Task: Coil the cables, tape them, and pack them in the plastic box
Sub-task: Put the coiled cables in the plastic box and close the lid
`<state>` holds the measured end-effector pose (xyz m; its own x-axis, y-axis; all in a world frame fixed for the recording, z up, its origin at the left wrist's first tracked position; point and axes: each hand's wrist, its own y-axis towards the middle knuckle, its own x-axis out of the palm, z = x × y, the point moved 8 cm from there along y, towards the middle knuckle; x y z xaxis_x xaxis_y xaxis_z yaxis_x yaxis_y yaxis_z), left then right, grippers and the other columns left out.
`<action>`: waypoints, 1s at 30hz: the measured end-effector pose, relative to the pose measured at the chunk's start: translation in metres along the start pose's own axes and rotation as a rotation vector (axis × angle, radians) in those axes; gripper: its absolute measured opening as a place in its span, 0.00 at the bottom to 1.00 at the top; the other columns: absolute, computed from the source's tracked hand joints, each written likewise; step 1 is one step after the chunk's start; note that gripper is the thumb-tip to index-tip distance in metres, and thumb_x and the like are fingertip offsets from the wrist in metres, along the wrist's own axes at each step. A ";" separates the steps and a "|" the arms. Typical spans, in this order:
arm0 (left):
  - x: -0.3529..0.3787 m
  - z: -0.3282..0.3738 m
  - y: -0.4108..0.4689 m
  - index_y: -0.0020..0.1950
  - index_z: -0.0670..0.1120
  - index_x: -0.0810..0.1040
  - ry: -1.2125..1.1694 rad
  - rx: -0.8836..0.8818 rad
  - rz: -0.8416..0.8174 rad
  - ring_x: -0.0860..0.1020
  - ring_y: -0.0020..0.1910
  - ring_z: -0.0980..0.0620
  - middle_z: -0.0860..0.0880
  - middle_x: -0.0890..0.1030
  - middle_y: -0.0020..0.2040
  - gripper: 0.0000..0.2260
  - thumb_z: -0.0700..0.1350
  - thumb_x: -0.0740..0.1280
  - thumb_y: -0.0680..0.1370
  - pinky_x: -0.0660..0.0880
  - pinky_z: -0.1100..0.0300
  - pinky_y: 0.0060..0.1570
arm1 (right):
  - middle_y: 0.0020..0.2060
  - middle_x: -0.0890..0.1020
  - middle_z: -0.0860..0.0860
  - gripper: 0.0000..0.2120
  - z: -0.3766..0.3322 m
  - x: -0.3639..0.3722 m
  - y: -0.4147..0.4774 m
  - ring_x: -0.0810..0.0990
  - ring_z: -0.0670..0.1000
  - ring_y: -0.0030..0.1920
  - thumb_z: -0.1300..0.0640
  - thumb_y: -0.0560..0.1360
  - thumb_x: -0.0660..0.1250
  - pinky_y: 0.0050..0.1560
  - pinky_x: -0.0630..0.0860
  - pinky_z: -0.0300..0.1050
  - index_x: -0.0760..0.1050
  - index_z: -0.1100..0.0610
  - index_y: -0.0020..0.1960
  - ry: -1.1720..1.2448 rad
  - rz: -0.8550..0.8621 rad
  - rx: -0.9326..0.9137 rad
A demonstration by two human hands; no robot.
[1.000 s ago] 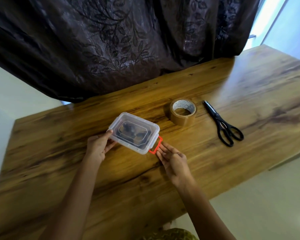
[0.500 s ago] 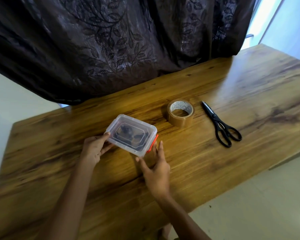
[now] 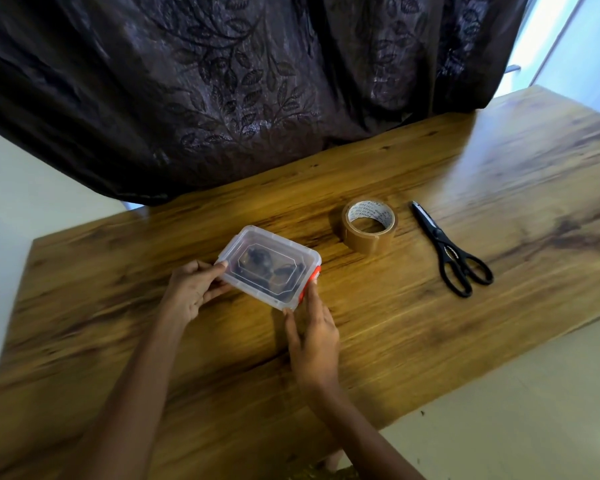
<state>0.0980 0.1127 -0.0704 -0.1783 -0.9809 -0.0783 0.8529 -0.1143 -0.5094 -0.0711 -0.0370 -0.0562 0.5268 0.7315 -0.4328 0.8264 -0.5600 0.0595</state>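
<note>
Resting on the wooden tabletop, the clear plastic box lies left of the middle in the head view, with its lid on. Dark coiled cables show through the lid, inside the box.

The left hand holds the left end of the box. Its thumb lies on the lid edge and the other fingers are curled against the side below. The right hand is at the right end. Its fingers are straight and close together, and they press on the red latch, while its thumb touches the near corner of the box.

A roll of brown tape stands flat on the tabletop to the right of the box, near it but apart. Black scissors lie further right, blades closed and pointing away from the person. A dark curtain with a leaf pattern hangs behind the far edge of the tabletop.
</note>
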 end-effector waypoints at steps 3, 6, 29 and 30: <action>0.000 -0.002 0.001 0.40 0.42 0.71 -0.010 -0.003 0.013 0.79 0.45 0.49 0.43 0.78 0.46 0.07 0.38 0.68 0.74 0.80 0.63 0.30 | 0.65 0.72 0.50 0.30 0.000 0.000 0.000 0.67 0.39 0.60 0.53 0.78 0.60 0.57 0.66 0.30 0.50 0.52 0.75 -0.016 0.008 -0.022; 0.001 -0.003 -0.001 0.40 0.42 0.72 -0.046 -0.009 0.018 0.79 0.45 0.49 0.43 0.78 0.45 0.06 0.38 0.68 0.74 0.80 0.62 0.31 | 0.65 0.72 0.50 0.30 0.003 0.001 0.001 0.72 0.44 0.59 0.53 0.78 0.60 0.60 0.72 0.38 0.51 0.52 0.75 -0.024 0.013 -0.021; 0.044 -0.055 -0.058 0.69 0.45 0.67 -0.096 -0.027 -0.085 0.76 0.57 0.50 0.48 0.76 0.60 0.32 0.45 0.75 0.68 0.75 0.63 0.44 | 0.67 0.71 0.59 0.19 0.002 -0.041 0.083 0.66 0.56 0.70 0.66 0.77 0.61 0.70 0.63 0.50 0.68 0.62 0.68 -0.369 0.045 -0.287; 0.045 -0.055 -0.057 0.69 0.45 0.68 -0.104 -0.019 -0.085 0.75 0.58 0.50 0.48 0.76 0.61 0.32 0.44 0.75 0.68 0.75 0.62 0.46 | 0.67 0.70 0.60 0.19 -0.003 -0.035 0.080 0.64 0.56 0.71 0.65 0.77 0.61 0.71 0.60 0.52 0.69 0.63 0.67 -0.436 0.025 -0.366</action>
<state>0.0147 0.0841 -0.0926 -0.1968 -0.9790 0.0540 0.8273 -0.1954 -0.5267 -0.0227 -0.1058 -0.0336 0.4804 0.4485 -0.7537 0.8707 -0.3472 0.3483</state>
